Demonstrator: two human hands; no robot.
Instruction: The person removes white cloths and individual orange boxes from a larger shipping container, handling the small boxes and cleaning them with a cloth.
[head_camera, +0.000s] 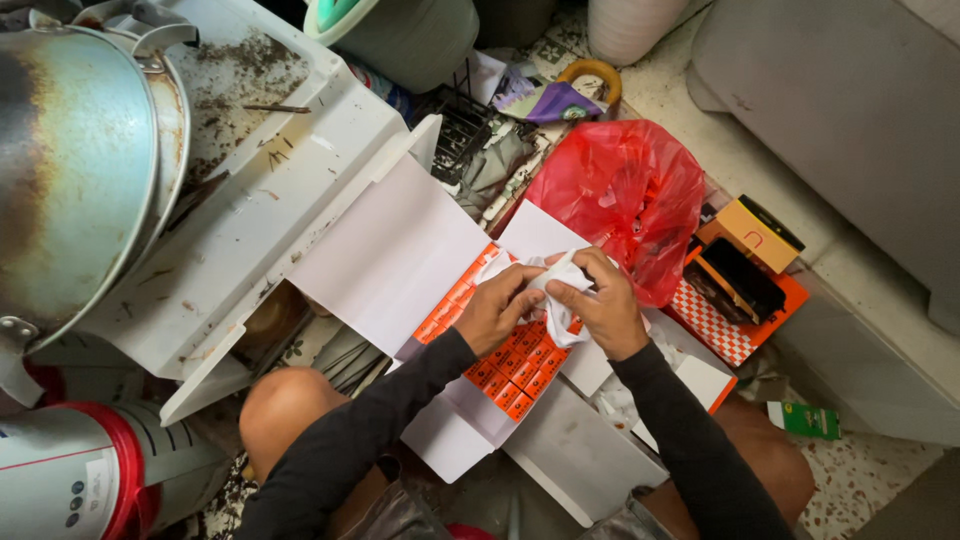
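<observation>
White crumpled wrapping, pinched between both hands at centre frame, directly above open white carton of small orange boxes. Long axis running upper left to lower right, slanting down across the frame. Left hand curled closed on its left edge; right hand closed on its right side, equally near. Red plastic bag just beyond, upper right.

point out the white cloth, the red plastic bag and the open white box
white cloth (556, 290), head view, crumpled middle between the hands
red plastic bag (625, 195), head view, its bulging centre
open white box (395, 255), head view, inside of raised flap
</observation>
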